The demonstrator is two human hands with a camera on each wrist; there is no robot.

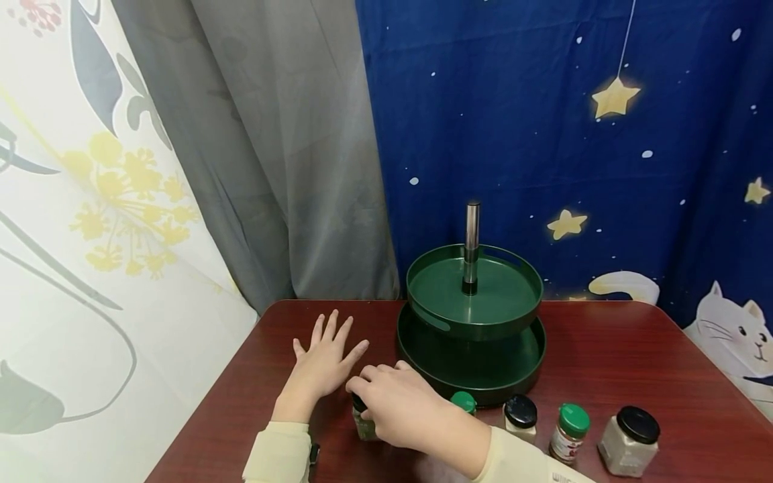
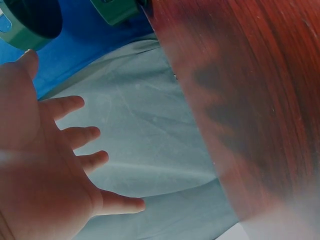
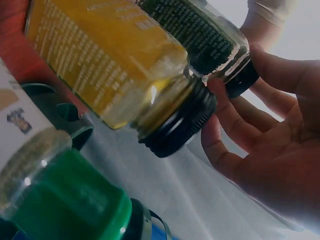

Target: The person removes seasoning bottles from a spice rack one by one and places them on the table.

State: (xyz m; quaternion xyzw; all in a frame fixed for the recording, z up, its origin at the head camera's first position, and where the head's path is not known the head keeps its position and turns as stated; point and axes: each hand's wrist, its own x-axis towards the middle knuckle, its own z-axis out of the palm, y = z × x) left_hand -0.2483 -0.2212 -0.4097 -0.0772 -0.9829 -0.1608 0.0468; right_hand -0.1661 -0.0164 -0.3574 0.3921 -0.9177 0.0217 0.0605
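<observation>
My right hand [image 1: 410, 406] grips a small jar with a dark green label [image 1: 366, 428] by its black lid, at the near part of the table. In the right wrist view thumb and fingers close about that lid [image 3: 243, 79]. Beside it, nearer that camera, stands a yellow-labelled jar [image 3: 110, 57] with a black lid. A green-lidded jar [image 3: 70, 200] is closer still. My left hand [image 1: 323, 365] is spread flat over the table, left of the jar, holding nothing; its palm and parted fingers show in the left wrist view.
A two-tier round green tray [image 1: 477, 322] with a metal post stands at the back. Right of my hand are a green-lidded jar [image 1: 464, 402], a black-lidded jar [image 1: 521, 414], another green-lidded jar [image 1: 570, 433] and a larger black-lidded jar [image 1: 629, 443]. Curtains [image 1: 314, 168] hang behind the table.
</observation>
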